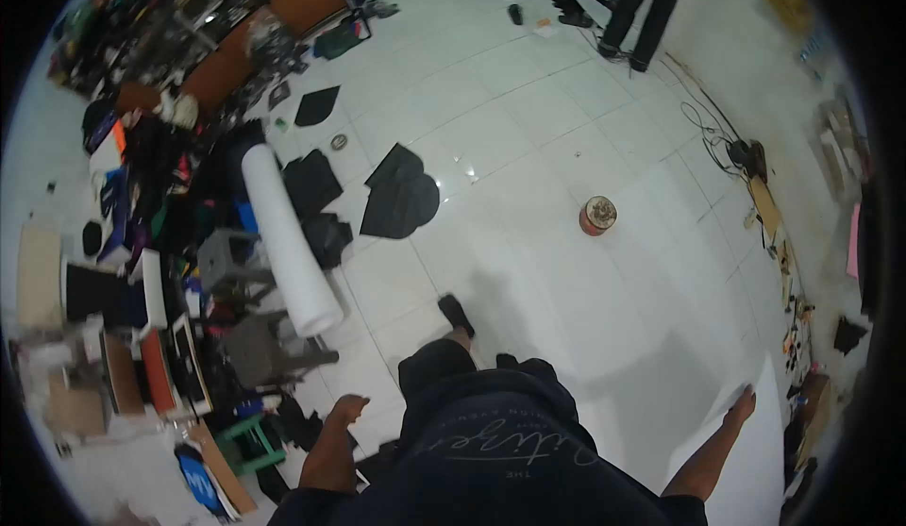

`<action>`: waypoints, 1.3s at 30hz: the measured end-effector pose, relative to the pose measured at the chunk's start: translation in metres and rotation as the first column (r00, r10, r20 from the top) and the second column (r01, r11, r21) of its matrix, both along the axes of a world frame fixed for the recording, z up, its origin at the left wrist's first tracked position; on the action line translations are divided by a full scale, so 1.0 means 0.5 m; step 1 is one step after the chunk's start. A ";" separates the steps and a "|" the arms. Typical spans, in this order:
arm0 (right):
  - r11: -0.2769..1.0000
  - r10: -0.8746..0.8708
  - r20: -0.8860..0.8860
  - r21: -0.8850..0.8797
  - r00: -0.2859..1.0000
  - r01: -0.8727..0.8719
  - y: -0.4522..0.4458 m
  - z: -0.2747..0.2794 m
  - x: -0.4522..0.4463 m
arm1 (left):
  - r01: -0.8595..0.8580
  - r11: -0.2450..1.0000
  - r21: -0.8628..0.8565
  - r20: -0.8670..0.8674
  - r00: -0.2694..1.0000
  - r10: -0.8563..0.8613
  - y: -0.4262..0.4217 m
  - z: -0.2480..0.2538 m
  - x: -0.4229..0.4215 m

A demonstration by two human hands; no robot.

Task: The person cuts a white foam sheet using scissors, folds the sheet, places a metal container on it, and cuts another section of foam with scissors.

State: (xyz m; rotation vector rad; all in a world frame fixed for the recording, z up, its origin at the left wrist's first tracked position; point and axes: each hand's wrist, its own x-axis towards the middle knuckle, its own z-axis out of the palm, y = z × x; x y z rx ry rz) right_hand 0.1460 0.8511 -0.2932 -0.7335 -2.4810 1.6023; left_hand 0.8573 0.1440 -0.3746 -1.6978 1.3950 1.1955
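A dark-grey plastic stool (262, 351) stands just left of a person's left hand (350, 410), its fingers loosely curled, any grip too small to tell; a long white roll (288, 243) extends forward beyond it; a round, rust-red tin (596, 217) sits ahead, between both hands; the outstretched right hand (744, 403) borders a smooth white sheet-like surface (770, 441), its hold unclear.

One head view, wide, facing forward and steeply down; shirt (505, 450) close, left hand (351, 408), right hand (745, 401) low, floor (514, 252) beyond
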 end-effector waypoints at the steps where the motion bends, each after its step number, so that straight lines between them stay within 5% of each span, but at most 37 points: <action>1: 1.000 0.025 0.018 -0.008 1.000 -0.025 -0.058 0.003 -0.013 | -0.109 0.993 -0.051 0.014 0.994 0.110 -0.053 0.013 -0.003; 3: 1.000 0.007 0.030 -0.002 1.000 -0.007 -0.176 0.007 -0.035 | -0.274 0.956 -0.108 -0.023 0.962 0.273 -0.180 0.010 -0.001; 5: 0.999 -0.030 0.047 -0.043 0.998 0.032 -0.291 0.017 -0.044 | -0.248 0.958 -0.148 -0.015 0.969 0.248 -0.328 0.009 -0.031; 7: 0.988 -0.053 0.109 0.153 0.993 0.036 -0.336 -0.029 -0.078 | -0.015 0.998 -0.054 0.067 0.998 0.019 -0.495 0.046 -0.155; 9: 0.982 -0.118 0.025 0.153 0.993 0.113 -0.454 -0.021 -0.091 | 0.108 0.989 -0.103 0.071 0.992 -0.101 -0.676 -0.005 -0.273; 11: 0.992 -0.057 0.073 0.120 0.996 0.048 -0.544 0.001 -0.085 | 0.152 0.915 -0.374 -0.255 0.932 -0.258 -0.825 -0.019 -0.440; 13: 0.985 -0.151 0.103 0.105 0.983 0.140 -0.650 0.012 -0.099 | 0.248 0.871 -0.424 -0.365 0.834 -0.415 -0.959 -0.007 -0.665; 16: 0.990 -0.144 0.060 0.008 0.988 0.144 -0.844 0.056 -0.130 | 0.252 0.841 -0.479 -0.464 0.741 -0.486 -1.000 0.103 -1.026; 20: 0.990 -0.132 0.081 -0.039 0.988 0.135 -0.987 0.022 -0.170 | 0.370 0.777 -0.509 -0.587 0.511 -0.628 -1.069 0.082 -1.323; 21: 0.960 -0.263 0.049 0.108 0.963 0.257 -1.028 -0.003 -0.182 | 0.398 0.766 -0.505 -0.602 0.473 -0.643 -1.082 0.074 -1.384; 23: 0.964 -0.264 0.076 0.004 0.962 0.264 -1.091 -0.022 -0.205 | 0.460 0.770 -0.442 -0.544 0.545 -0.638 -1.084 0.081 -1.464; 25: 0.978 -0.198 0.114 0.084 0.974 0.189 -1.133 -0.072 -0.223 | 0.713 0.607 -0.351 -0.321 0.518 -0.793 -1.151 0.005 -1.517; 26: 0.979 -0.182 0.124 -0.066 0.975 0.191 -1.162 -0.065 -0.231 | 0.687 0.658 -0.308 -0.328 0.573 -0.751 -1.143 0.007 -1.537; 27: 0.978 -0.207 0.077 0.006 0.975 0.207 -1.194 -0.087 -0.234 | 0.864 0.134 -0.485 -0.333 -0.041 -0.942 -1.258 -0.110 -1.535; 28: 0.986 -0.165 0.170 0.052 0.972 0.159 -1.219 -0.107 -0.242 | 0.909 0.403 -0.105 -0.175 0.382 -0.908 -1.222 -0.053 -1.580; 29: 0.990 -0.135 0.089 0.037 0.987 0.133 -1.242 -0.151 -0.246 | 0.948 0.314 -0.048 -0.126 0.306 -0.944 -1.212 -0.042 -1.629; 33: 0.974 -0.181 0.103 -0.120 0.978 0.193 -1.360 -0.043 -0.306 | 0.957 -0.276 -0.093 -0.169 -0.288 -0.943 -1.170 -0.038 -1.896; 36: 0.976 -0.204 0.047 -0.074 0.978 0.207 -1.426 -0.020 -0.324 | 0.624 -0.751 -0.213 -0.170 -0.781 -0.601 -1.119 -0.042 -2.159; 39: 0.968 -0.250 0.027 -0.018 0.968 0.251 -1.474 -0.075 -0.334 | 0.371 -0.878 -0.301 -0.120 -0.929 -0.351 -1.026 -0.038 -2.427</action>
